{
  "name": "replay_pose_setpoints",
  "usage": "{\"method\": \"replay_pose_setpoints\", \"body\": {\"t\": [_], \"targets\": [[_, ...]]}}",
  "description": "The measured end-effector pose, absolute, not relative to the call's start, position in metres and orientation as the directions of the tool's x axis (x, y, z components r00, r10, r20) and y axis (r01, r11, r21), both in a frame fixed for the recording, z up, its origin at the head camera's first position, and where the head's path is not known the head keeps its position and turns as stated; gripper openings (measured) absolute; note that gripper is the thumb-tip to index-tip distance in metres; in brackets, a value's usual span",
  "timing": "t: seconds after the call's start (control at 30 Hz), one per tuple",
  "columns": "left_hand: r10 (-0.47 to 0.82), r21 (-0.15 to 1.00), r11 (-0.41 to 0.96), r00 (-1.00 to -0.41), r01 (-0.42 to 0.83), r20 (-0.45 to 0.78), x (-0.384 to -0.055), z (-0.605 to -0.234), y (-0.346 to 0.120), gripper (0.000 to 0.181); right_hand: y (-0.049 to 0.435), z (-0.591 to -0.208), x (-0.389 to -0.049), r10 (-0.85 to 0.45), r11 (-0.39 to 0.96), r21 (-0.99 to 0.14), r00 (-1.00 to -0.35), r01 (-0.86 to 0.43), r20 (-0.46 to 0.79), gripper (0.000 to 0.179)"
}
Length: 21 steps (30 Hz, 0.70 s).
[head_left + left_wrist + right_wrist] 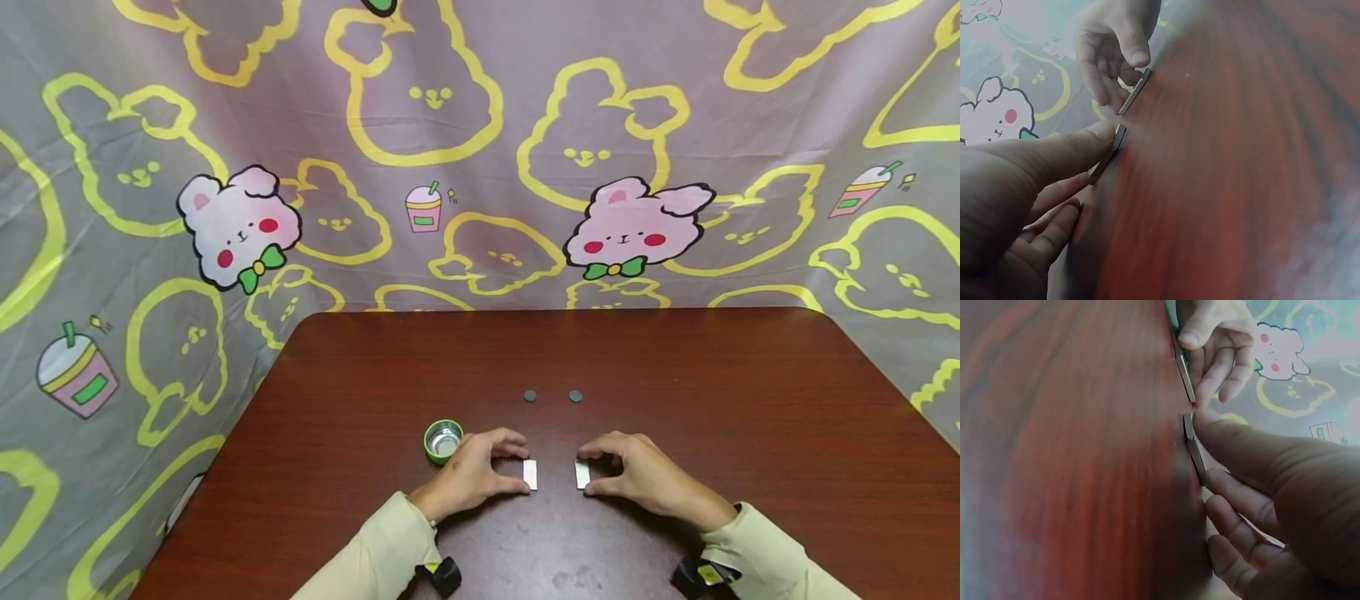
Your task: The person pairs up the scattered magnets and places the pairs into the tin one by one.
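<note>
Near the middle of the table, my left hand (471, 477) holds a small white rectangular piece (530, 475) by its near and far ends, between thumb and fingers. Opposite it, my right hand (647, 477) pinches a similar white piece (582, 474) in the same way. A short gap separates the two pieces. Seen edge-on in the left wrist view, the left piece (1108, 155) is thin and flat on the tabletop. The right piece (1194, 452) looks equally thin in the right wrist view.
Two small dark round discs, a left disc (530, 396) and a right disc (575, 396), lie beyond the hands. A small green-rimmed metal bowl (427, 443) stands beside my left hand, partly covered by it. A patterned curtain (480, 192) hangs behind the brown table (675, 358).
</note>
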<state>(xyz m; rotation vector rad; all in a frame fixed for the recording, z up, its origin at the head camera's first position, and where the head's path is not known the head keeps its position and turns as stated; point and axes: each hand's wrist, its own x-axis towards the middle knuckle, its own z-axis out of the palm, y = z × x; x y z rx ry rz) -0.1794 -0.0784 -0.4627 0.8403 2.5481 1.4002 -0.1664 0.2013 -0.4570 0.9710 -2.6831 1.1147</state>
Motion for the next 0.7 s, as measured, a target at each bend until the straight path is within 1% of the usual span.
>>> {"method": "replay_pose_setpoints", "body": {"t": [0.17,0.4,0.7], "targets": [[0.512,0.803,0.429,-0.844,0.413,0.161,-0.180,-0.464,-0.076,0.048,0.199,-0.457,-0.167,-0.511,0.544,-0.619,-0.809,-0.566,0.291,0.033],[0.513,0.780,0.430,-0.834,0.455,0.203,-0.183,-0.466,-0.071,0.046,0.195,-0.458,-0.168,-0.506,0.550,-0.599,-0.803,-0.582,0.316,0.032],[0.506,0.771,0.469,-0.847,0.430,0.165,-0.184,-0.463,-0.063,0.044,0.190,-0.459,-0.169,-0.496,0.558,-0.592,-0.806,-0.581,0.324,0.032]]}}
